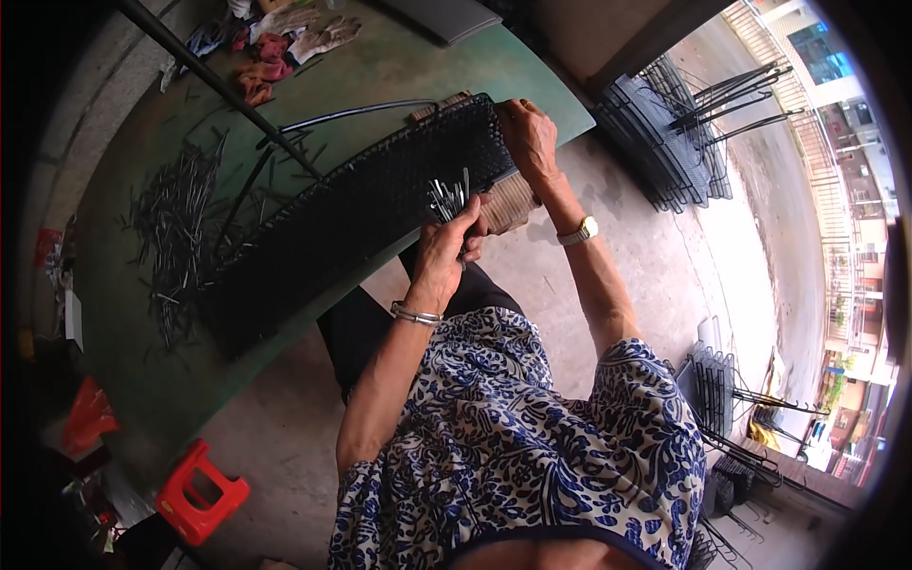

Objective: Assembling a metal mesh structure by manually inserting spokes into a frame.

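Note:
A long black woven mesh panel [380, 195] lies slantwise along the near edge of the green table, its rim dotted with small wraps. My left hand [443, 249] is closed round a bunch of thin dark metal strips [448, 199], whose shiny ends fan out in front of the panel. At the panel's far right corner, my right hand [530, 138] has its fingers curled and pressed against the rim; whatever they pinch is hidden. Below that corner, a ribbed tan block [508, 206] sits under the panel. A bent black rod [366, 110] runs out from the panel's far side.
Loose dark strips [180, 214] are heaped on the green table [399, 57] at left, with crumpled gloves [323, 38] at the back. Black wire racks [655, 142] stand stacked on the floor at right. A red stool [201, 491] is at lower left.

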{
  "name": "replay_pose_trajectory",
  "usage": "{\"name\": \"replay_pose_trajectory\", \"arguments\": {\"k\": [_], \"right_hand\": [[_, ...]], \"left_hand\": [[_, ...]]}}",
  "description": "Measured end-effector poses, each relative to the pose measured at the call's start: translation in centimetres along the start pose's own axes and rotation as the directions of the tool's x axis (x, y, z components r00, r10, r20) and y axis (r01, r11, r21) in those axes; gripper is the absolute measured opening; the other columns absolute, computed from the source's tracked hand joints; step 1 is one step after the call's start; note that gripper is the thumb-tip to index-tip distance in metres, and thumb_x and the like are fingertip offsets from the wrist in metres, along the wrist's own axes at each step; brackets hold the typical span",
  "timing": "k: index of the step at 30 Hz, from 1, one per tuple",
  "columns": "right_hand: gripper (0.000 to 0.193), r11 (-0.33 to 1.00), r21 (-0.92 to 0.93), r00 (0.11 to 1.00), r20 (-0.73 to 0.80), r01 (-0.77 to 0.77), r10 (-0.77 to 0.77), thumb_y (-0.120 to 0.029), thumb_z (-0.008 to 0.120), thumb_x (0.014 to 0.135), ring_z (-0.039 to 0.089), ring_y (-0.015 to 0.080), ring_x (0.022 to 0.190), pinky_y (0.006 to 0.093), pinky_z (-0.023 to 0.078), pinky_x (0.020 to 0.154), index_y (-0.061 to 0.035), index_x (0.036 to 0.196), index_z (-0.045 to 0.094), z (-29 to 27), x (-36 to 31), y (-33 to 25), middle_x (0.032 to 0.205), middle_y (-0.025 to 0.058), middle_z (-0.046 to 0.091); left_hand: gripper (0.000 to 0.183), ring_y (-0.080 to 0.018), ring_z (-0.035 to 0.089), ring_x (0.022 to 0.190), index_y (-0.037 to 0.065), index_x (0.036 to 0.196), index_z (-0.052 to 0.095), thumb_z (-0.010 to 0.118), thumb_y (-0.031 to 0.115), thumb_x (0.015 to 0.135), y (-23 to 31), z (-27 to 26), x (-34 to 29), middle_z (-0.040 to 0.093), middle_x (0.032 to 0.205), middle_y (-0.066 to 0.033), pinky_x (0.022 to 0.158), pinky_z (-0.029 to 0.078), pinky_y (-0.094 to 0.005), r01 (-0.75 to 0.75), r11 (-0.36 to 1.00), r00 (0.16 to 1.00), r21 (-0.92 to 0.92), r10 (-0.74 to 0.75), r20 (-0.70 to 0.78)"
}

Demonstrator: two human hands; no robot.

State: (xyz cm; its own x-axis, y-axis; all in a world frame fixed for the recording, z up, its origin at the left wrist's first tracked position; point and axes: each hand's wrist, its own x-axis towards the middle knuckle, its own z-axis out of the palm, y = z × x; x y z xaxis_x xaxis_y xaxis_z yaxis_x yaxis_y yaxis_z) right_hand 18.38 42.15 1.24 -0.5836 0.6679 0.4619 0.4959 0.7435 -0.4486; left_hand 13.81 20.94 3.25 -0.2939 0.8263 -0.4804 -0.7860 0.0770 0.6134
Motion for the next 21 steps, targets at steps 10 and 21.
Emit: {"name": "replay_pose_trajectory", "arguments": {"k": [10,21], "right_hand": [[0.04,0.854,0.414,0.796,0.605,-0.315,0.0,-0.039,0.063,0.091,0.053,0.0131,0.074,0.0303,0.044,0.067,0.0007,0.094,0.063,-6.2,-2.0,-3.9,0.076,0.0099,0.059],[0.011,0.906,0.41,0.966,-0.177,-0.102,0.188,-0.011,0.056,0.091,0.063,0.0172,0.061,0.0303,0.05,0.059,-0.0008,0.091,0.061,-4.4,0.2,-1.1,0.077,0.0099,0.067]], "left_hand": [[0.021,-0.0049,0.04,0.052,0.005,0.102,0.067,0.066,0.023,0.091,0.2,-0.2,0.1,0.055,0.068,0.0008,0.044,0.028,-0.0184,-0.011,0.999,1.0,0.052,0.011,0.003],[0.015,-0.0062,0.045,0.054,0.007,0.093,0.062,0.068,0.02,0.089,-0.6,-0.5,0.9,0.057,0.071,-0.0012,0.045,0.032,-0.0208,-0.008,0.999,0.999,-0.039,0.006,-0.054]]}}
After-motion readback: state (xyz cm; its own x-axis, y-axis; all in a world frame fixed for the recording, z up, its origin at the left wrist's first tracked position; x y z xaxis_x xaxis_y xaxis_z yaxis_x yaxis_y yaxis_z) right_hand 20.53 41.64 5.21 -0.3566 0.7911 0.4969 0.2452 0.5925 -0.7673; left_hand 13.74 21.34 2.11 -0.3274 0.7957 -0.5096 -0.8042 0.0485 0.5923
